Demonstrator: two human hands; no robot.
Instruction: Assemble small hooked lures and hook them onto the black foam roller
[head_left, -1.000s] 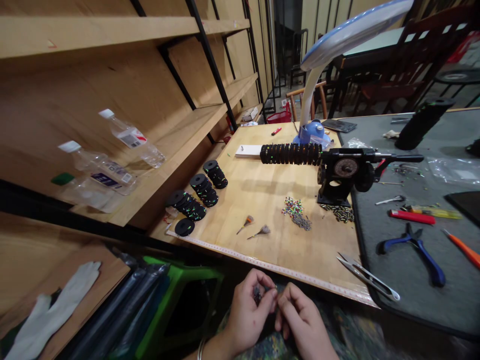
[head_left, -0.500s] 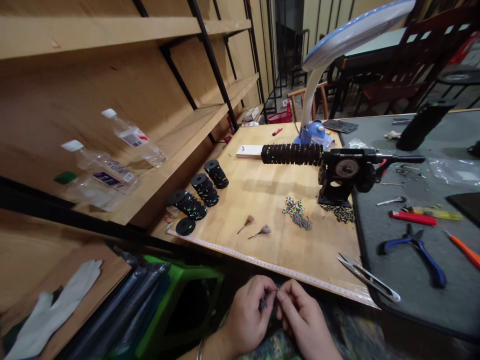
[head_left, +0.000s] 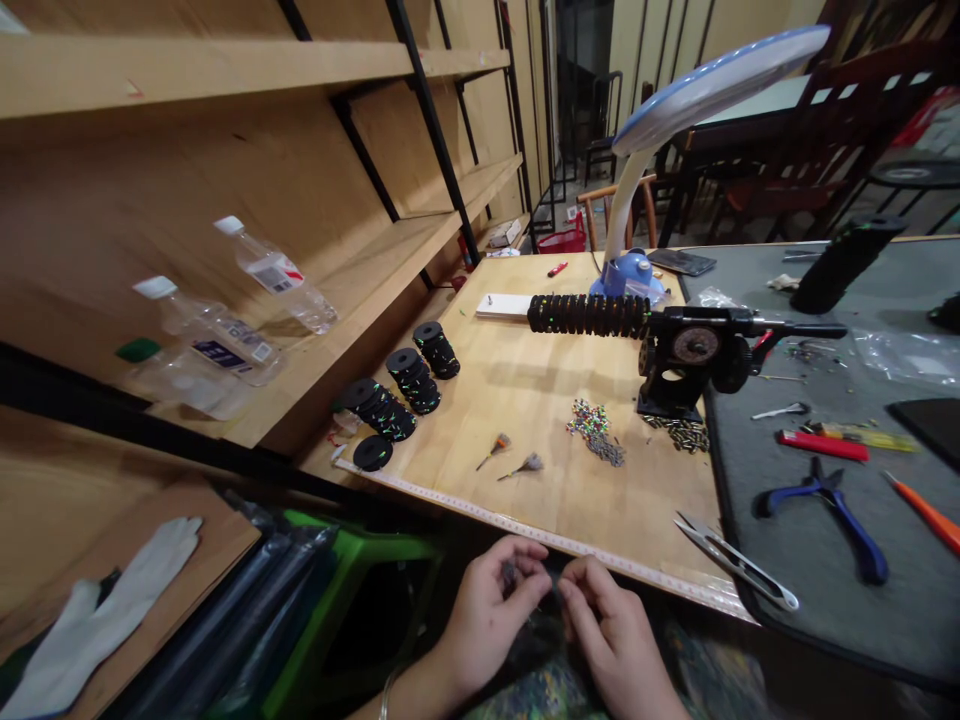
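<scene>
While a pale glove [head_left: 97, 620] lies far off at nine o'clock from the hands and water bottles [head_left: 274, 275] rest on the shelf at ten, three stacks of black discs [head_left: 401, 385] sit on the wooden board [head_left: 525, 390] at eleven, looking finished. Low over the lap, just below the board's near edge, the left hand [head_left: 487, 620] has its fingers curled, thumb and forefinger pinching a small dark piece [head_left: 511, 575]. The right hand [head_left: 611, 640] is bunched close beside it at three o'clock; I cannot tell whether its fingertips grip anything. Up at one o'clock a heap of beads [head_left: 596, 432] lies unused, and beyond it the hand winder [head_left: 686, 360] carries a full row of discs [head_left: 589, 314]. So a good deal seems made, with plenty of loose parts left. Snips [head_left: 739, 572] and pliers [head_left: 832, 500] lie untouched at two and three.
</scene>
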